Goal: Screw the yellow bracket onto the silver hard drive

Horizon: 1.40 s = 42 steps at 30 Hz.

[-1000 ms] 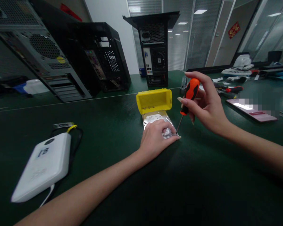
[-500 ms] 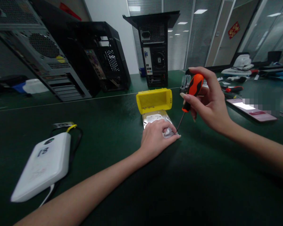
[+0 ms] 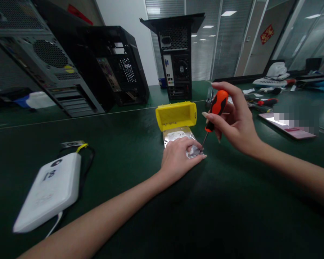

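Note:
A silver hard drive (image 3: 175, 134) with a white label lies flat on the dark green table, against the front of a yellow bin (image 3: 176, 114) that holds small screws. My left hand (image 3: 179, 154) rests over the drive's near part, its thumb and fingers closed at the drive's near right corner. An orange and black screwdriver (image 3: 219, 102) is gripped in my right hand (image 3: 233, 118), tilted, with its tip down at that same corner by my left fingertips. Whatever lies between those fingertips is too small to make out.
Black computer cases (image 3: 175, 57) stand along the back and left. A white power bank (image 3: 50, 190) with cables lies at the left. To the right are a phone (image 3: 288, 126), red-handled tools (image 3: 268, 102) and a white device (image 3: 277, 73).
My right hand and the screwdriver handle have moved slightly left and down, so the screwdriver stands a little more upright. My left hand stays on the drive.

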Tool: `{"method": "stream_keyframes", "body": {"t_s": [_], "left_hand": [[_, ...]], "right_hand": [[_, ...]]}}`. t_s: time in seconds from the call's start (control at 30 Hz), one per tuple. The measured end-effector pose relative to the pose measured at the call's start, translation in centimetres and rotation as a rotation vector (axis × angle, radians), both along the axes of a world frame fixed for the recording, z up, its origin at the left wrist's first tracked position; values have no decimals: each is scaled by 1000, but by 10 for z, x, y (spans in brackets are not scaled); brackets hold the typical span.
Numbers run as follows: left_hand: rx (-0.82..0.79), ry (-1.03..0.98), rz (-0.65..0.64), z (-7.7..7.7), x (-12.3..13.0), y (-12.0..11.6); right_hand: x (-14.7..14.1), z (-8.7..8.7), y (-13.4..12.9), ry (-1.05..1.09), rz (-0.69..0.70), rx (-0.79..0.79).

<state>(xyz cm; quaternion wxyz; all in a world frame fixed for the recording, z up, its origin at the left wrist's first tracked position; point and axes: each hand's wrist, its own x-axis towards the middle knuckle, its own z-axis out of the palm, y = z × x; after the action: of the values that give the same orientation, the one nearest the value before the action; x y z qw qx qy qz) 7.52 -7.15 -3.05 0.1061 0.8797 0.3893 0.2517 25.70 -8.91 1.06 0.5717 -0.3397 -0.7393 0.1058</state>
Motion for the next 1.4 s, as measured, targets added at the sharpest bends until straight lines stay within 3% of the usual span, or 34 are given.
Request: {"method": "stream_keyframes", "body": {"t_s": [1.4], "left_hand": [[-88,10,0,4,0,1]], "right_hand": [[-2,6,-7,-31,12,-19]]}}
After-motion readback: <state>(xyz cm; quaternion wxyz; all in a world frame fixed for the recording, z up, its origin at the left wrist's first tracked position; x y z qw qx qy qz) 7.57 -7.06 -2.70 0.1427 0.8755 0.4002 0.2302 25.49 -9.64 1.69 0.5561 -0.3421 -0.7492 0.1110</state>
